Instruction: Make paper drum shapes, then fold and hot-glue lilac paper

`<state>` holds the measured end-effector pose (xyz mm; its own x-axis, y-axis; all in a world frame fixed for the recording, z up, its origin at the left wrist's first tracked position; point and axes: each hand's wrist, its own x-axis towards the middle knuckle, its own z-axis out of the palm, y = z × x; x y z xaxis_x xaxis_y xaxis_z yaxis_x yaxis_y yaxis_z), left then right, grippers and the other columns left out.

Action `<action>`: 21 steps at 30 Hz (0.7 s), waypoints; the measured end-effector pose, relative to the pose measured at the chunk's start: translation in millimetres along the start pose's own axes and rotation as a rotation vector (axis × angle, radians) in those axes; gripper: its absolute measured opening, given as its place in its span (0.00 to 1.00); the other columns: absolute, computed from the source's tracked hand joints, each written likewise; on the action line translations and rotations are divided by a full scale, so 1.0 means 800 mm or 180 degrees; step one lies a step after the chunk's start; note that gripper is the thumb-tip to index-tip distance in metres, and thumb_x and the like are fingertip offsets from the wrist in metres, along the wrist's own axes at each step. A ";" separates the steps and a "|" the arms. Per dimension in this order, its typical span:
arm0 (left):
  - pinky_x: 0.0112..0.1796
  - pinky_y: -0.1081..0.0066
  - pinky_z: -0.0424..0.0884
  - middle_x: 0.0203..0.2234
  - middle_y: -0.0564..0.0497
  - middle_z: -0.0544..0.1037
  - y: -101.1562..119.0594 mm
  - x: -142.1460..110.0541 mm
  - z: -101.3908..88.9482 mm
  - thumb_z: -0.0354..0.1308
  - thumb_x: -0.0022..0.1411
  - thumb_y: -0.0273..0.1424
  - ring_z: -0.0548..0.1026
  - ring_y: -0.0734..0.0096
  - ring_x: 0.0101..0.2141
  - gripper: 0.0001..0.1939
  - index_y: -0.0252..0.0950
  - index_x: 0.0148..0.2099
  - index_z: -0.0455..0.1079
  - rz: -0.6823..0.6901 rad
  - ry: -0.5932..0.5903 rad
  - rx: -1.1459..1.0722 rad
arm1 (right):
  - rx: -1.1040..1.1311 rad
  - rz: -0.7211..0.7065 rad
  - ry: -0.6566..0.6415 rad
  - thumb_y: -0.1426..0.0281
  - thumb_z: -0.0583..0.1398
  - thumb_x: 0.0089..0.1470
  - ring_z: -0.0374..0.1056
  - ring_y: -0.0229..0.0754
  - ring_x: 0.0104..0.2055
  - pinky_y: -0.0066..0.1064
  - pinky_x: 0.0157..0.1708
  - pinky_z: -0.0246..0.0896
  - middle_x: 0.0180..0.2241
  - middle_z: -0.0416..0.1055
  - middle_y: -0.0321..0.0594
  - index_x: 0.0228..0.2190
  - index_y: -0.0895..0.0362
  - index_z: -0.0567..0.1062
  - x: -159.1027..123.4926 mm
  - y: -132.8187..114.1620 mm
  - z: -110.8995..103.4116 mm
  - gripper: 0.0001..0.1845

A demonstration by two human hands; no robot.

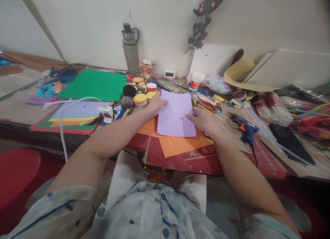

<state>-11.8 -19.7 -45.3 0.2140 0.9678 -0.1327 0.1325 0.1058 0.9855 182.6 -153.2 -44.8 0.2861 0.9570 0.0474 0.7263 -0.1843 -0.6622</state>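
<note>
A light purple sheet of paper point(176, 113) is in front of me, above orange paper point(171, 148) at the table's front edge. My left hand point(157, 104) grips its upper left edge. At its right edge, my right hand point(202, 119) has the thumb laid on top and the fingers bent at or behind the edge. The sheet covers part of the orange paper, which lies on a red printed board point(185, 161). Round yellow-topped pieces point(140, 99) stand just beyond my left hand. Red-handled scissors point(207, 106) lie beyond my right hand.
A blue glue gun point(247, 128) and a dark phone-like slab point(291, 143) lie at right. Green paper point(95, 84), stacked coloured sheets point(74, 112) and a white plug with a cable point(107, 112) are at left. A tall bottle point(131, 52) and a paper cup point(197, 81) stand behind.
</note>
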 end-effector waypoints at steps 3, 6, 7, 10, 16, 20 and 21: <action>0.39 0.69 0.77 0.49 0.42 0.86 -0.006 -0.001 0.002 0.68 0.58 0.18 0.82 0.63 0.39 0.30 0.34 0.62 0.72 0.0112 0.0094 0.0550 | -0.0664 -0.0241 0.0694 0.65 0.63 0.70 0.81 0.58 0.47 0.46 0.49 0.72 0.44 0.85 0.54 0.48 0.56 0.84 -0.001 0.013 -0.026 0.11; 0.43 0.69 0.77 0.53 0.39 0.85 -0.012 0.003 0.000 0.69 0.57 0.18 0.83 0.59 0.45 0.34 0.32 0.66 0.73 0.0334 0.0127 0.0889 | -0.1335 -0.0302 0.0869 0.65 0.62 0.70 0.80 0.61 0.48 0.48 0.49 0.71 0.43 0.84 0.57 0.46 0.56 0.83 -0.001 0.033 -0.048 0.11; 0.43 0.69 0.77 0.54 0.38 0.85 -0.013 0.004 0.000 0.70 0.56 0.18 0.84 0.58 0.46 0.34 0.32 0.65 0.73 0.0392 0.0115 0.0951 | -0.1603 -0.0288 0.0806 0.66 0.62 0.70 0.80 0.62 0.49 0.48 0.50 0.71 0.44 0.84 0.59 0.47 0.57 0.83 -0.003 0.040 -0.052 0.11; 0.44 0.70 0.76 0.56 0.37 0.84 -0.014 0.005 -0.002 0.70 0.55 0.18 0.83 0.59 0.48 0.33 0.32 0.64 0.74 0.0433 0.0100 0.1085 | -0.2323 -0.0199 0.0412 0.67 0.62 0.70 0.80 0.65 0.53 0.50 0.52 0.71 0.49 0.83 0.65 0.52 0.59 0.82 -0.011 0.051 -0.051 0.14; 0.41 0.71 0.74 0.47 0.43 0.85 -0.012 0.006 0.002 0.69 0.53 0.17 0.82 0.62 0.42 0.24 0.35 0.53 0.73 0.0361 0.0168 0.0929 | -0.2544 -0.0133 0.0004 0.73 0.57 0.70 0.77 0.68 0.58 0.51 0.57 0.70 0.53 0.79 0.73 0.56 0.68 0.78 -0.032 0.046 -0.037 0.19; 0.44 0.69 0.75 0.43 0.45 0.83 -0.008 0.007 0.007 0.68 0.52 0.16 0.82 0.59 0.44 0.21 0.38 0.47 0.71 0.0378 0.0198 0.0894 | -0.2251 -0.0191 0.0357 0.74 0.52 0.71 0.73 0.69 0.60 0.52 0.60 0.66 0.57 0.75 0.76 0.58 0.72 0.75 -0.028 0.051 -0.048 0.22; 0.45 0.68 0.76 0.43 0.45 0.83 -0.006 0.006 0.008 0.67 0.52 0.15 0.82 0.59 0.45 0.22 0.38 0.47 0.71 0.0405 0.0192 0.0909 | -0.2127 -0.0226 0.0517 0.73 0.51 0.72 0.73 0.68 0.60 0.52 0.60 0.66 0.57 0.75 0.76 0.59 0.72 0.75 -0.023 0.053 -0.052 0.23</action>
<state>-5.3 -17.2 -51.2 0.1898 0.9818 0.0048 0.3766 -0.0773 0.9231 234.2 -187.8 -42.3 0.2757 0.9358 0.2196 0.9612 -0.2707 -0.0530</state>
